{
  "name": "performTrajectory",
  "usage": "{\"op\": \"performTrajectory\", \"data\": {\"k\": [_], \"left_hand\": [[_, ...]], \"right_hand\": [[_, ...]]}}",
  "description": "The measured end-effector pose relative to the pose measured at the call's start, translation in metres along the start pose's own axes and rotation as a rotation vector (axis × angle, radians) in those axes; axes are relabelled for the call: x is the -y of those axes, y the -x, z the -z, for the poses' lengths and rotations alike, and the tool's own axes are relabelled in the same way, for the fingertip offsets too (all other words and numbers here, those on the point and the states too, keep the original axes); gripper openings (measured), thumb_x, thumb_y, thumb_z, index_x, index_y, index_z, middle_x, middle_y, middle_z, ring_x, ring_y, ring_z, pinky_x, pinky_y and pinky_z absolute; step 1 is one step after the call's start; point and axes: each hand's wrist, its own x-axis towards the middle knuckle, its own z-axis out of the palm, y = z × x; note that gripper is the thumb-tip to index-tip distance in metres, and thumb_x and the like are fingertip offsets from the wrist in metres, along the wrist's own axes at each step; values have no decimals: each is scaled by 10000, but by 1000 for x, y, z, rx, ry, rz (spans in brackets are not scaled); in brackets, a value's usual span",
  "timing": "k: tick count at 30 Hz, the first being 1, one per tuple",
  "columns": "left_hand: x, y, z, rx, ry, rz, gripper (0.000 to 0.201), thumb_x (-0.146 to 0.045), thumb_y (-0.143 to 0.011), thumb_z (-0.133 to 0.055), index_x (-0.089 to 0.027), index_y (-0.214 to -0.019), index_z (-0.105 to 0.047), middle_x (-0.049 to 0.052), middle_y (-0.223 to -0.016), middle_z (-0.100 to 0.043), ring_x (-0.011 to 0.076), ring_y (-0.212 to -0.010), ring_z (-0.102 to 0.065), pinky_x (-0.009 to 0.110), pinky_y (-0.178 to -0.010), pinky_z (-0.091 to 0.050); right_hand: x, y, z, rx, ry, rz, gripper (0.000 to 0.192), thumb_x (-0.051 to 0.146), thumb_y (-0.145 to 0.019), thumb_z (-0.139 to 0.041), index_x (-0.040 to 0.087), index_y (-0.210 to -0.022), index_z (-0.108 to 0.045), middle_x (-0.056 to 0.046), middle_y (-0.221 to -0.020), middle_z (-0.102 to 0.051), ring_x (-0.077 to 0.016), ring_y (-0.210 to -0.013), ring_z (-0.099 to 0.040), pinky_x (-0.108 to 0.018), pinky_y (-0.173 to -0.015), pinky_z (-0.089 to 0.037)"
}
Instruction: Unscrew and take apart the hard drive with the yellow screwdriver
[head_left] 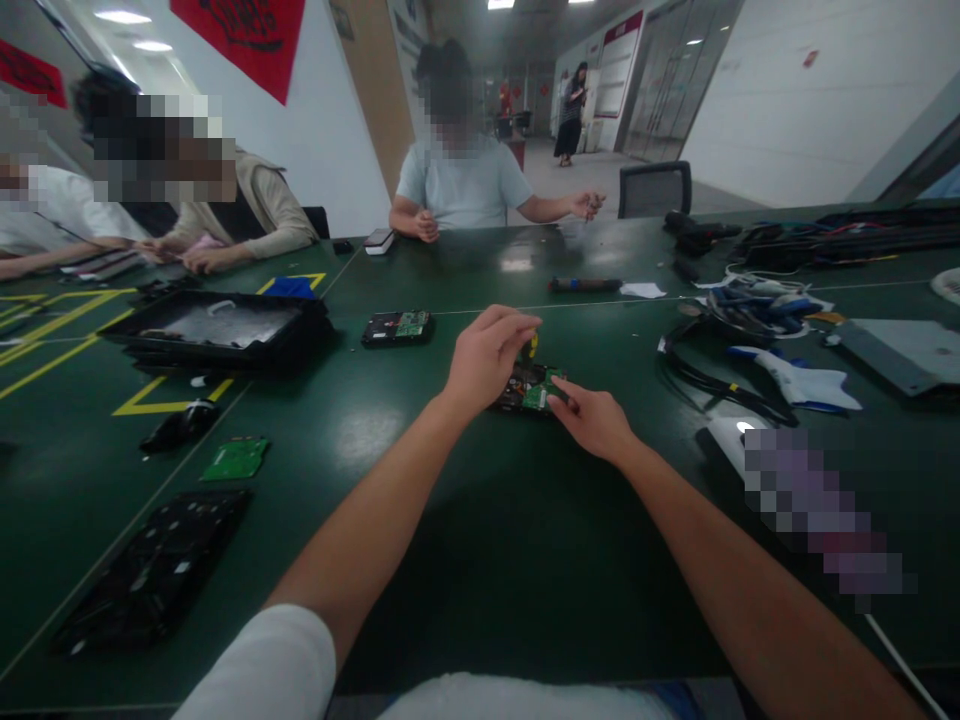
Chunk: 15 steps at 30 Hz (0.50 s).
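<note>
I pinch a yellow-handled screwdriver (532, 345) in my left hand (484, 360); right hand (592, 420) fingers steady the hard drive (529, 390). Unscrewing underway; keep the tip seated, I judge.

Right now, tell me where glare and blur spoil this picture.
Head view: ceiling lights glare off the green table; edges bow from the wide lens; the circuit board under the left hand and right hand looks dim and soft.

Left hand (486, 360) grips a yellow-handled tool (532, 345) over the hard drive (529, 388) — right hand (594, 420) steadies it.
</note>
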Motion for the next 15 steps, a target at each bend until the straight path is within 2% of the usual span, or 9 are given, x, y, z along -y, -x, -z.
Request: {"op": "performTrajectory", "data": {"k": [3, 6, 11, 15], "left_hand": [[1, 3, -3, -6, 2, -61, 240, -253, -1100, -591, -239, -1205, -807, 69, -1154, -823, 182, -1051, -776, 339, -948, -614], [1, 5, -5, -13, 9, -89, 204, -315, -1051, -706, -233, -1212, -801, 69, -1181, -838, 195, -1084, -794, 341, -961, -628], [2, 6, -5, 22, -28, 4, 321, -352, -913, -878, -231, -1194, -781, 64, -1170, -836, 200, -1009, -796, 287, -762, -628], [1, 4, -3, 51, -14, 32, 269, -272, -932, -853, -226, -1183, -764, 61, -1174, -791, 183, -1001, -758, 283, -762, -616]], "right_hand": [[0, 0, 0, -3, 7, 6, 556, 495, -1109, -510, 226, -1581, -624, -46, -930, -822, -232, -801, -737, -327, -682, -447], [0, 0, 1, -2, 5, 10, 552, 495, -1112, -505, 228, -1581, -621, -39, -916, -821, -233, -810, -739, -326, -684, -445], [2, 0, 2, 4, -9, 6, 550, 494, -1111, -507, 224, -1575, -625, -40, -911, -815, -234, -798, -730, -326, -667, -430], [2, 1, 3, 8, -10, 13, 550, 493, -1114, -504, 217, -1574, -624, -42, -909, -813, -229, -787, -723, -323, -663, -426]]}}
